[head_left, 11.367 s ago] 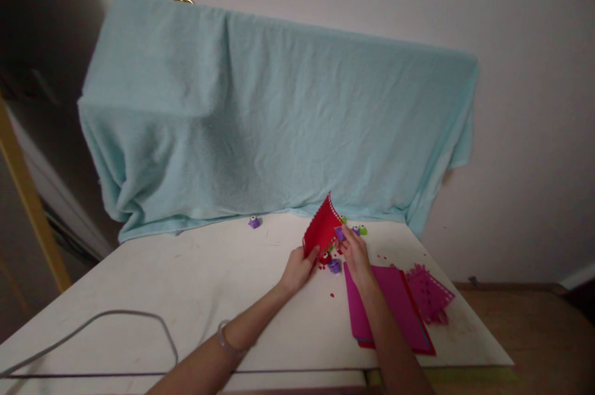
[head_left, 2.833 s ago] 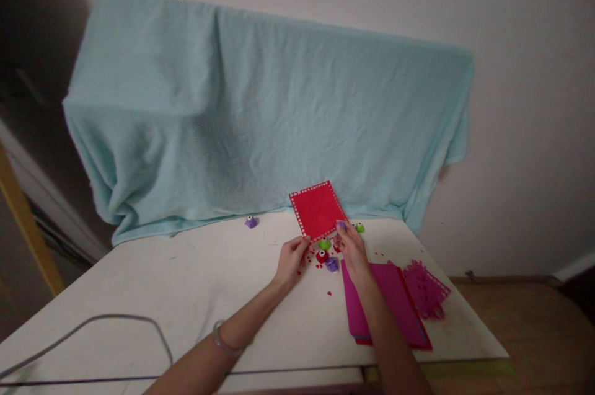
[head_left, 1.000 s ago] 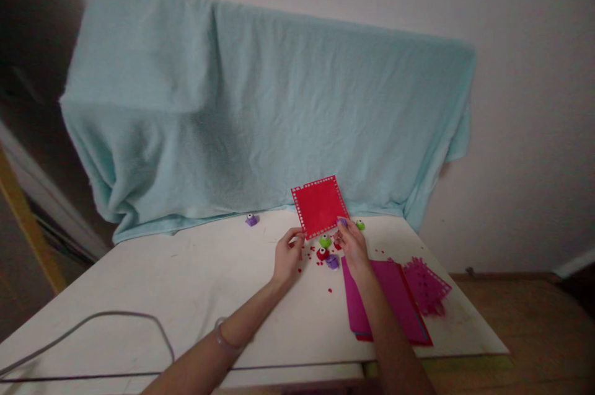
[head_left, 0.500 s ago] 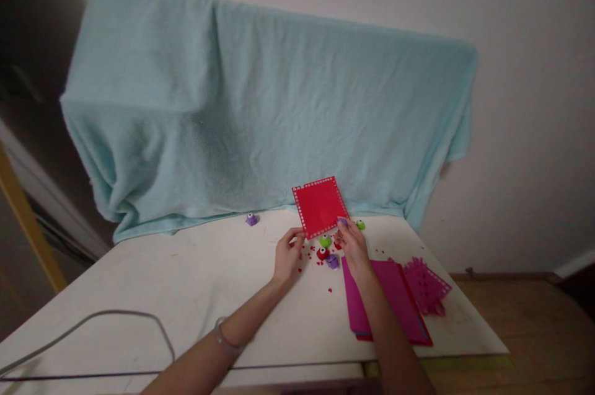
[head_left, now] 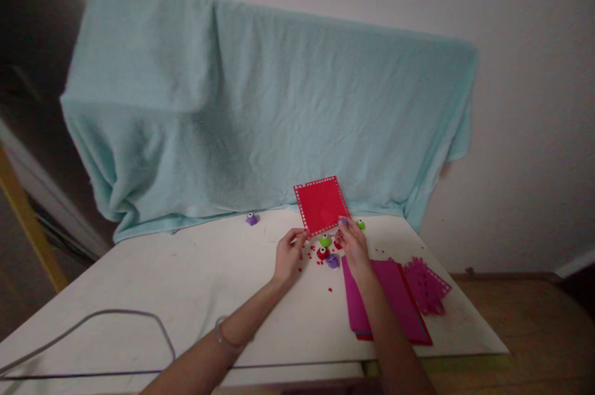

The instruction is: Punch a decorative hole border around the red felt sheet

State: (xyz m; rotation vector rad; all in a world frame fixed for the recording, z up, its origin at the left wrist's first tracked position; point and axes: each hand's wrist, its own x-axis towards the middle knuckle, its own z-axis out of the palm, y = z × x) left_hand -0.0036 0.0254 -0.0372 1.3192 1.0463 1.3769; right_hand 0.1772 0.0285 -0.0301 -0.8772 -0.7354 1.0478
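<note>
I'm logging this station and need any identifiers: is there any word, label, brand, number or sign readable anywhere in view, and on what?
None can be read.
Red punched sheet, held by the left hand and the right hand: only a border of punched holes, no print.
Small punches: any marking is too small to tell.
Magenta sheets, towel, table: plain.

A pale blue towel (head_left: 269, 110) drapes behind the white counter (head_left: 195, 283), where a grey cable (head_left: 116, 320) loops and magenta sheets (head_left: 395, 302) lie stacked.
</note>
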